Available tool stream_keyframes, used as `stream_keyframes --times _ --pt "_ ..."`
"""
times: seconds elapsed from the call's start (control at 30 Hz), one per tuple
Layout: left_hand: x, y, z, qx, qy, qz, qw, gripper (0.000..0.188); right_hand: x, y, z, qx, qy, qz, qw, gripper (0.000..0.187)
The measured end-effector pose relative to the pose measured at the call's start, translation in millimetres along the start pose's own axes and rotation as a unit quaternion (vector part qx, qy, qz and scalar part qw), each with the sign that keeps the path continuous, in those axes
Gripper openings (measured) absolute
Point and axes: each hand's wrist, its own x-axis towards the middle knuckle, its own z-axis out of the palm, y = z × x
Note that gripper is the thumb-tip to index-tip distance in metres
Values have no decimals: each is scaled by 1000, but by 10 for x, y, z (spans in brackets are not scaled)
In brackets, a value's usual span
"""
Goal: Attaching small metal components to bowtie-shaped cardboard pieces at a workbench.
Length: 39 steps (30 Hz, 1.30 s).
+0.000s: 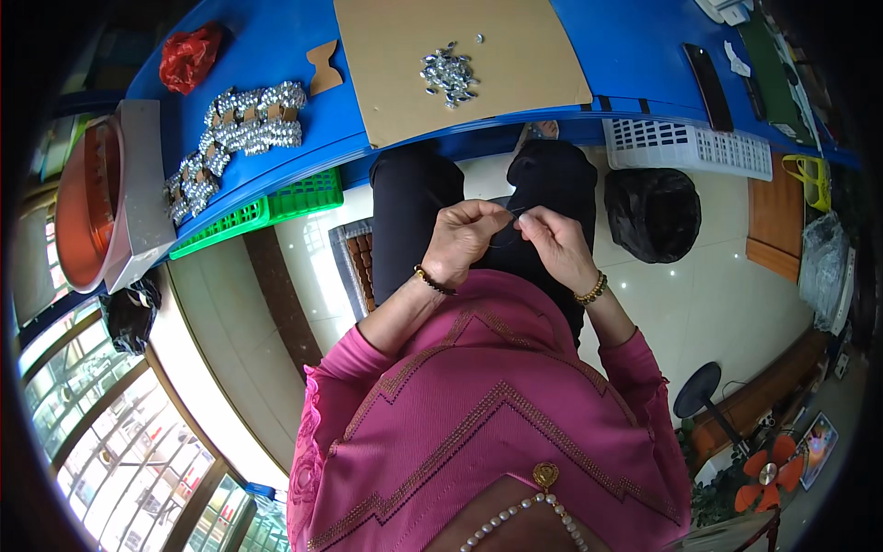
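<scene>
Above my lap, my left hand [463,241] and my right hand [559,247] meet with their fingertips pinched nearly together. Between them runs a thin dark thread [517,210], which shows only faintly against my black trousers. Both hands seem to grip it; its ends are hidden. On the table beyond, a brown cardboard sheet [395,83] bears a loose pile of shiny silver beads [448,75], with one bead lying apart. To the left lie strings of silver beads [262,118] wound on cardboard pieces, beside a bare notched cardboard piece [324,68].
The blue table [248,46] carries a red plastic bag [189,59] and a dark phone [706,87]. Below its edge are a green basket [267,210], a white basket [685,147] and a black-lined bin [651,213]. An orange-bladed fan [769,474] stands at lower right.
</scene>
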Motion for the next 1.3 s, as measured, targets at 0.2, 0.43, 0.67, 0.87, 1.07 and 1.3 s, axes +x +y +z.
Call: stream_keyframes --times 0.2,0.43,0.67,0.87,1.07,1.3 --pt "7 -23 -5 2 4 5 1000 6 0 -33 25 9 5 1 1000 28" --pt "32 -44 5 -1 -1 5 1000 6 -20 -71 27 34 11 42 998 26" --pt "26 -27 -114 285 43 257 923 2 524 -322 -417 -245 172 -156 941 22" --pt "-54 158 -19 465 82 454 756 8 1329 -359 -803 -437 254 -236 830 19" --pt "-111 41 -39 388 52 360 847 0 1515 -462 -760 -406 288 -312 809 21" --pt "-161 538 -20 7 -26 175 984 7 585 -339 132 195 -149 -159 956 35"
